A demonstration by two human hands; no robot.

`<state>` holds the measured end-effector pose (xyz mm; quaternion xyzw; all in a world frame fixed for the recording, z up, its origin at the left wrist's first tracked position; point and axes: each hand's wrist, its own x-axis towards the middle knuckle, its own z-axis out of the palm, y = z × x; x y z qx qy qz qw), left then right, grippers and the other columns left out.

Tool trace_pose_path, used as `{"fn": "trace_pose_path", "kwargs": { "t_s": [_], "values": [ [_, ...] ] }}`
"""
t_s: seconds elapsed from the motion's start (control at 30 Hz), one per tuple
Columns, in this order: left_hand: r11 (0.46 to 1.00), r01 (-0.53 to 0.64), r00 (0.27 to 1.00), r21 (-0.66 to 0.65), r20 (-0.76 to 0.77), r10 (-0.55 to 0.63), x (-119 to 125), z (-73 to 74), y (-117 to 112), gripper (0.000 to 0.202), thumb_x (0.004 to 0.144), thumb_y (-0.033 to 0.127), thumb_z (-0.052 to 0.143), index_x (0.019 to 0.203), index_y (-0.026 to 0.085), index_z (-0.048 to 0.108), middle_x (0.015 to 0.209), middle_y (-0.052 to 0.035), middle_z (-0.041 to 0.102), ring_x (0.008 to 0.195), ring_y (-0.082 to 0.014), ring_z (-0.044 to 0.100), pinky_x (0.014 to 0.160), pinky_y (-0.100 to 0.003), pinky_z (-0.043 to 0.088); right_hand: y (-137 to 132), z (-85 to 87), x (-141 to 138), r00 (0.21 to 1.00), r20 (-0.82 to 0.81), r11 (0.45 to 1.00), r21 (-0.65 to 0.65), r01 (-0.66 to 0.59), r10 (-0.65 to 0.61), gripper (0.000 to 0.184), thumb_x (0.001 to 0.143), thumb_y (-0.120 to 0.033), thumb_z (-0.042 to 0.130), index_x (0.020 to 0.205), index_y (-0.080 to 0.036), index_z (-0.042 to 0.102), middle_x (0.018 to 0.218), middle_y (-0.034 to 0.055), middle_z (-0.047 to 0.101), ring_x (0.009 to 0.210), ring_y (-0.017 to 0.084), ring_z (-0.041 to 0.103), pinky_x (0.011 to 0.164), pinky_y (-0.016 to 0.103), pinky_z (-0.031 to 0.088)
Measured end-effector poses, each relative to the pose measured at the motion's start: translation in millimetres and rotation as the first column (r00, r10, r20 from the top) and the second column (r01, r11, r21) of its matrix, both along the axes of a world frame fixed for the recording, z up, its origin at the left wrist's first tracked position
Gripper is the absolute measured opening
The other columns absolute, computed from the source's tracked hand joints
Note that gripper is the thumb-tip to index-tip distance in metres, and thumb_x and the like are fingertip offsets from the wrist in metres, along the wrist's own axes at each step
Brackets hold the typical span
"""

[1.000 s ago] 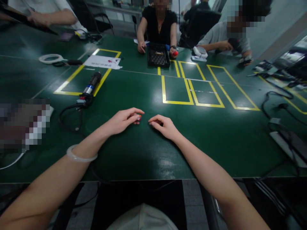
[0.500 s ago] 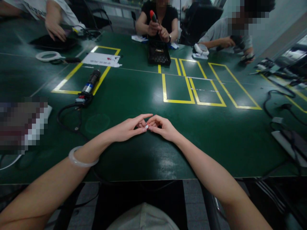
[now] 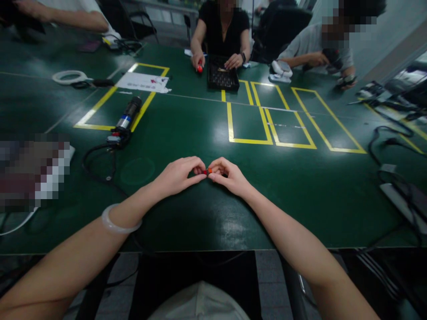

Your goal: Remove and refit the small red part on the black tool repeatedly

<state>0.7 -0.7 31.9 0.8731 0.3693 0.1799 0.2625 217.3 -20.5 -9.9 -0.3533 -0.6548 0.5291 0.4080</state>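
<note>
My left hand [image 3: 183, 174] and my right hand [image 3: 231, 177] meet fingertip to fingertip just above the green table [image 3: 207, 213]. Between them is a tiny red-and-orange piece [image 3: 209, 170], too small and too covered by fingers for its kind to show. Thumb and fingers of the left hand are closed on its darker red end. The right hand pinches its orange end. A pale bangle [image 3: 113, 218] circles my left wrist.
A black cylindrical device [image 3: 128, 116] with a cable lies left, beyond my left hand. Yellow tape rectangles [image 3: 250, 141] mark the table. Across it, a person handles a red-tipped tool [image 3: 199, 69] beside a black tray [image 3: 209, 82]. A power strip [image 3: 396, 202] and cables lie right.
My left fingers have curled in from a more stretched pose and closed on the piece, whose orange side now shows. Across the table, the person has lowered the red-tipped tool.
</note>
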Motion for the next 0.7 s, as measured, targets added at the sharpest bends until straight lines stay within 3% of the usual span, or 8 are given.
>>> {"fn": "trace_pose_path", "kwargs": {
  "t_s": [0.1,0.3,0.47,0.7],
  "values": [
    [0.996,0.004,1.0,0.085,-0.026,-0.001,0.2,-0.6,-1.0,0.02,0.092,0.037,0.059,0.097,0.018,0.062,0.093,-0.0042,0.065,0.087,-0.0191,0.062,0.079,-0.031,0.045,0.0,1.3,0.9,0.998,0.054,0.999,0.048,0.013,-0.015,0.021,0.088,-0.039,0.067,0.094,-0.02,0.06,0.083,-0.0001,0.062,0.07,0.011,0.055,0.065,0.025,0.045],
    [0.997,0.02,1.0,0.07,-0.024,-0.019,-1.7,-4.3,0.7,0.023,0.094,0.038,0.059,0.105,0.018,0.062,0.097,-0.0043,0.065,0.089,-0.0184,0.063,0.079,-0.03,0.045,-1.0,2.0,1.8,0.989,0.148,0.989,0.145,-0.001,-0.02,0.016,0.089,-0.035,0.064,0.094,-0.02,0.058,0.084,0.0004,0.061,0.072,0.012,0.056,0.066,0.027,0.047],
    [0.994,0.034,0.998,0.108,-0.05,-0.029,-3.6,-7.7,1.8,0.018,0.094,0.035,0.058,0.1,0.018,0.062,0.096,-0.004,0.064,0.09,-0.0182,0.061,0.079,-0.03,0.044,-0.9,-0.9,1.7,0.986,0.163,0.987,0.162,-0.009,-0.018,0.022,0.086,-0.03,0.066,0.105,-0.021,0.058,0.091,0.0016,0.065,0.073,0.012,0.059,0.068,0.027,0.047],
    [0.995,0.026,0.997,0.093,-0.07,-0.02,-7.6,-3.6,4.9,0.031,0.098,0.047,0.049,0.099,0.02,0.063,0.096,-0.0041,0.066,0.089,-0.0188,0.062,0.081,-0.031,0.043,1.9,-2.7,3.7,0.983,0.179,0.987,0.159,0.014,-0.043,0.017,0.087,-0.031,0.066,0.099,-0.02,0.062,0.082,0.0002,0.063,0.07,0.013,0.057,0.068,0.028,0.047]
  ]
}}
